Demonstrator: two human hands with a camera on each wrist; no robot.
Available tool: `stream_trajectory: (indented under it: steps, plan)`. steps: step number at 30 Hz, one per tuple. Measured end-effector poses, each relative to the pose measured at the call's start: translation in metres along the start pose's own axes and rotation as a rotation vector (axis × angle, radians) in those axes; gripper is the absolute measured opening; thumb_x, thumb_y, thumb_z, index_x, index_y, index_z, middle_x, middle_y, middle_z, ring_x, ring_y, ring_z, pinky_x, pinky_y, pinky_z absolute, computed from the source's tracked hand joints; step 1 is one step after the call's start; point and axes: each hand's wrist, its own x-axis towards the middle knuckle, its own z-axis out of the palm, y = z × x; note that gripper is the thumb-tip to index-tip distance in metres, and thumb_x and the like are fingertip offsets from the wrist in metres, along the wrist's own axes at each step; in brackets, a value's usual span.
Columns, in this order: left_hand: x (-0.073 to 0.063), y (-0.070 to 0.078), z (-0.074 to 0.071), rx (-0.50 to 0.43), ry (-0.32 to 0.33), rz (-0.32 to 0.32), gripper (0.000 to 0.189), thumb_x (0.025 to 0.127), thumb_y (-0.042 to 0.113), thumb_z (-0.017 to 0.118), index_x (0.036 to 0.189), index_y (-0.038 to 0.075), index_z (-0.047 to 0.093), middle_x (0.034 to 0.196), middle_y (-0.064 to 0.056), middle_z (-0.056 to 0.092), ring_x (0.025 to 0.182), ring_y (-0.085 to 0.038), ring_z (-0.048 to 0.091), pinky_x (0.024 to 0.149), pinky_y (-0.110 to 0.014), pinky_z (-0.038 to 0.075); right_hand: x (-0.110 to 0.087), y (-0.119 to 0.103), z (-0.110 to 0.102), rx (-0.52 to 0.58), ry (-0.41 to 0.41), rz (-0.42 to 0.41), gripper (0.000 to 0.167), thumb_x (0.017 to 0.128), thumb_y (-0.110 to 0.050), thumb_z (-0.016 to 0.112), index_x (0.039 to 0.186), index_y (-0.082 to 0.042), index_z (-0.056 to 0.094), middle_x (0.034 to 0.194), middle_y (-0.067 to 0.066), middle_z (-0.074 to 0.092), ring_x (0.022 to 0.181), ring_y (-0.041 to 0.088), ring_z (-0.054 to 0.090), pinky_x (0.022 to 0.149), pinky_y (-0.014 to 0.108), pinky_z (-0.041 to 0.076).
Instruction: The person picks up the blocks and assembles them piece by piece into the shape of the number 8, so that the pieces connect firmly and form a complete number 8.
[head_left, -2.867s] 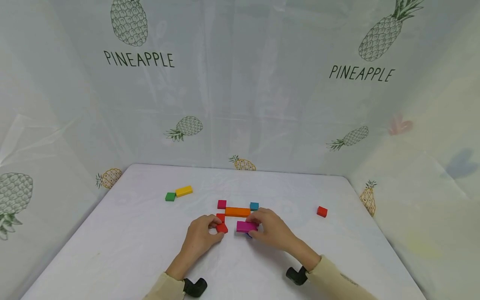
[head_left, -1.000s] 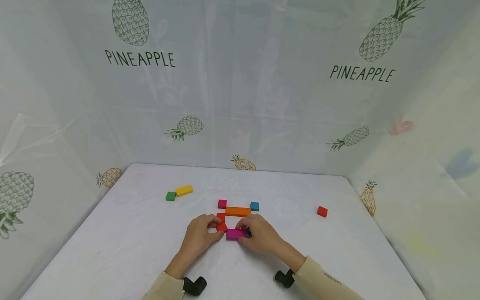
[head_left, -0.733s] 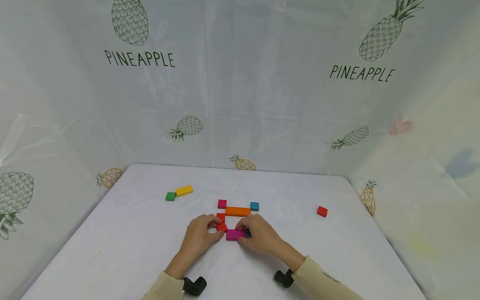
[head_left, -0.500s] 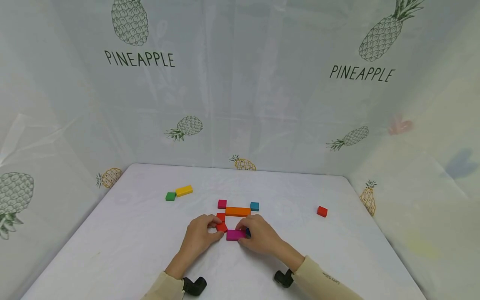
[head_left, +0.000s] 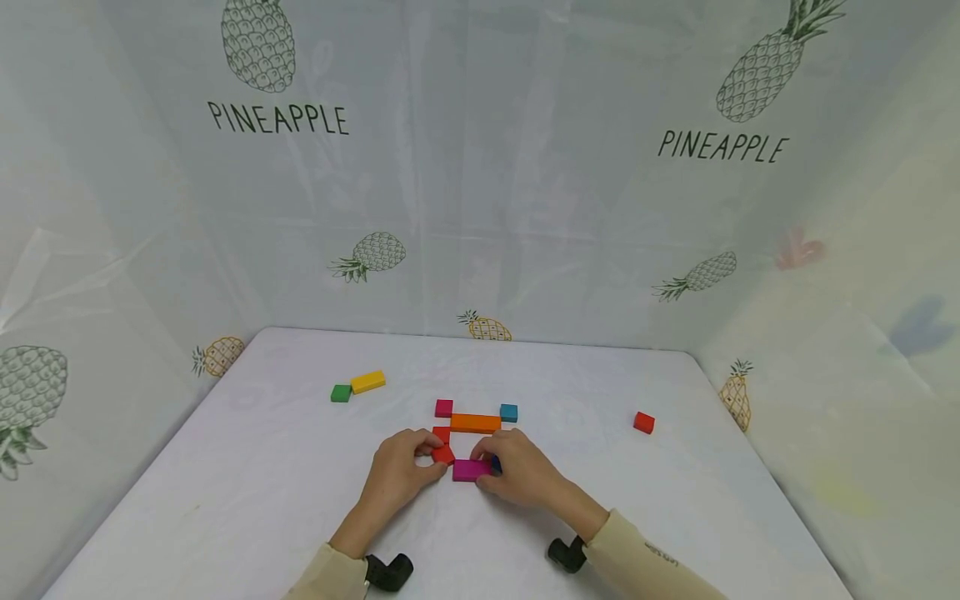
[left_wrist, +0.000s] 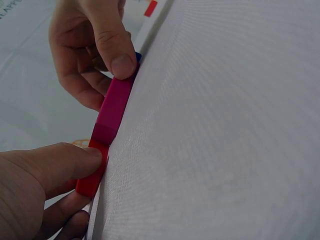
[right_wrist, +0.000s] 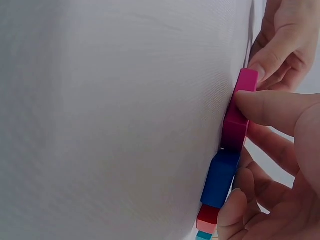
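Note:
My left hand [head_left: 405, 471] pinches a red block [left_wrist: 92, 172] on the white table, thumb on its near side. Just beyond it lies another red block [head_left: 441, 434]. My right hand [head_left: 528, 473] pinches a magenta oblong block [head_left: 469, 471] between thumb and fingers. In the left wrist view, the magenta block's end stands right at the held red block. A dark blue block [right_wrist: 220, 177] sits at the magenta block's other end, beside my curled right fingers. Past the blue one, a small red block [right_wrist: 207, 218] shows in the right wrist view; my right hand hides it from the head view.
An orange bar [head_left: 476, 423] lies beyond my hands, with a crimson block [head_left: 444, 408] and a teal block [head_left: 509, 412] at its far corners. Green [head_left: 341, 393] and yellow [head_left: 368, 382] blocks lie back left. A lone red block [head_left: 644, 422] is at the right.
Over the first two seconds my right hand brought the magenta block left and nearer to me, beside the red one. Within the last second both hands have stayed almost still.

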Motion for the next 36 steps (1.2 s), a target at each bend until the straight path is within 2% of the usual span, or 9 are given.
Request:
stream_trajectory:
  steps: [15, 36]
  plan:
    - [0.0009, 0.0002, -0.0003, 0.014, 0.007, 0.000, 0.024, 0.085, 0.023, 0.091, 0.105, 0.019, 0.078, 0.095, 0.005, 0.069, 0.093, -0.015, 0.062, 0.089, -0.043, 0.056, -0.0002, -0.0007, -0.0015, 0.018, -0.010, 0.030, 0.023, 0.089, -0.022, 0.087, 0.108, -0.017, 0.075, 0.092, -0.008, 0.065, 0.098, 0.018, 0.058, 0.088, 0.033, 0.054]
    - [-0.0006, 0.0029, -0.0016, 0.008, 0.004, -0.006, 0.026, 0.085, 0.022, 0.091, 0.106, 0.018, 0.078, 0.096, 0.004, 0.070, 0.093, -0.015, 0.062, 0.089, -0.044, 0.057, 0.0013, 0.0023, -0.0010, 0.017, -0.011, 0.009, 0.023, 0.088, -0.021, 0.088, 0.107, -0.017, 0.076, 0.092, -0.009, 0.066, 0.094, 0.016, 0.059, 0.085, 0.030, 0.054]
